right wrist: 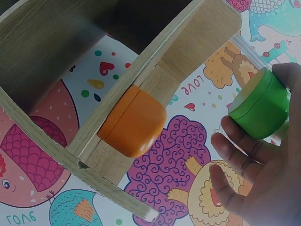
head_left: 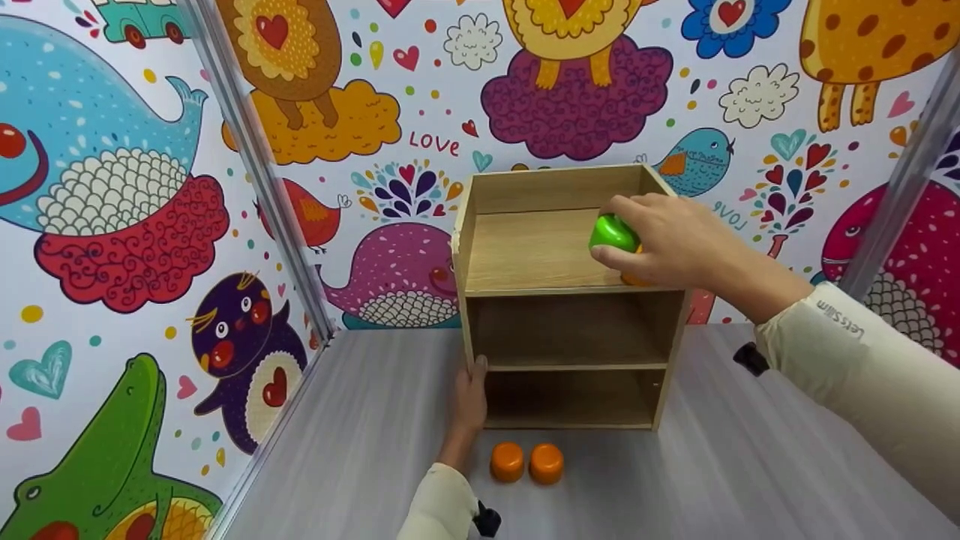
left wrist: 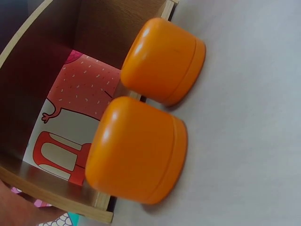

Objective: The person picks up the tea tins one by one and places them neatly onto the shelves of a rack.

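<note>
Green cup (head_left: 613, 233), pinched in the right hand (head_left: 671, 236), hung at one o'clock over the rack (head_left: 536, 251) that the left hand (head_left: 469, 394) gripped at eight, as placing seemed under way, likely calling for a gentle lowering clear of the orange cup (right wrist: 133, 121).

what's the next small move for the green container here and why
Probably lower the green container onto the top board, left of the orange container there: the right grip holds it above that board, bare space shows on that side, and the left grip holds the left side of the shelf unit, which likely steadies it.
</note>
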Motion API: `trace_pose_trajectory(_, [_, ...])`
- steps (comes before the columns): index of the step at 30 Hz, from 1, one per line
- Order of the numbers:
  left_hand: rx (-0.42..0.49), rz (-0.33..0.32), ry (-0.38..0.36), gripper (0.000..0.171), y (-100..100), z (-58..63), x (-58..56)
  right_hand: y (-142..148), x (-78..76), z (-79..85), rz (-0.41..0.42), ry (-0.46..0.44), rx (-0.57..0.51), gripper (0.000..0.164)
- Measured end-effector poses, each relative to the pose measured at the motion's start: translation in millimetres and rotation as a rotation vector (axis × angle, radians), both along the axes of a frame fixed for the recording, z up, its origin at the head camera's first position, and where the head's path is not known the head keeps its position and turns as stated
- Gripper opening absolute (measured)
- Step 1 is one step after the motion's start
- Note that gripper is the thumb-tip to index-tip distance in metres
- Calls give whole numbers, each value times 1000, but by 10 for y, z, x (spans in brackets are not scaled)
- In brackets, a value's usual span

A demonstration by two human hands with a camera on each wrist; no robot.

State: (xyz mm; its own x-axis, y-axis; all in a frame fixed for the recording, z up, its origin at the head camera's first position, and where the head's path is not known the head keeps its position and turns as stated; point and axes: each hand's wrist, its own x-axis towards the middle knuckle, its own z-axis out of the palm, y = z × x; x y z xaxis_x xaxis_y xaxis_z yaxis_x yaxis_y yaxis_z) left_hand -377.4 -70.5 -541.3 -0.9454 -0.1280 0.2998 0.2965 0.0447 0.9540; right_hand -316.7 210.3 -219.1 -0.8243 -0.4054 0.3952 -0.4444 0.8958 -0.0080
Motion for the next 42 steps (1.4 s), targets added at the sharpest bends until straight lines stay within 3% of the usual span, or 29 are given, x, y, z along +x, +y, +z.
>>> trace_pose_trajectory(3, [0,-4,-8,31,6,44,14,-3,-39,-14,-1,-3,0,56])
trace_pose_trajectory(10, [-15,0,-42,25,2,337,231,3,-147,-67,-2,-15,1,56])
trace_pose_trajectory(14, [-8,25,-45,24,18,323,224,13,-209,-110,-17,-24,5,56])
trace_pose_trajectory(19, [-3,-2,-13,22,11,313,220,8,-271,-168,-34,-26,24,55])
trace_pose_trajectory(25, [12,-46,16,38,-3,301,230,-6,-331,-228,-39,-44,50,54])
trace_pose_trajectory(34, [-14,-4,0,26,13,325,221,-12,-396,-301,-39,-97,77,58])
trace_pose_trajectory(42, [-14,1,-13,36,10,311,234,-15,-438,-335,-42,-92,92,60])
